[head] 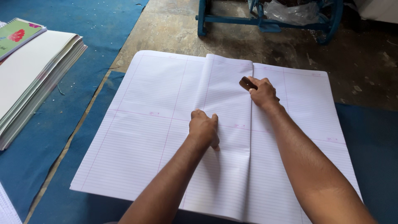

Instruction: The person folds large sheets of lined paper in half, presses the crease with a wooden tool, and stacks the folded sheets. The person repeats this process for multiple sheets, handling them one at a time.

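Left hand (203, 127) — curled into a fist, knuckles pressing the folded ruled sheets (174, 137) at centre. Right hand (263, 92), at 1 o'clock, grips a small brown block (247, 83) on the crease. Sheets lie on blue cloth (49, 157). Paper stack (31, 79) at 9 o'clock; blue frame (232, 18) at 12.

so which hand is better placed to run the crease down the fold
Right, probably: the right hand already holds the small brown tool on the fold line, while the left hand presses the ruled sheets flat.
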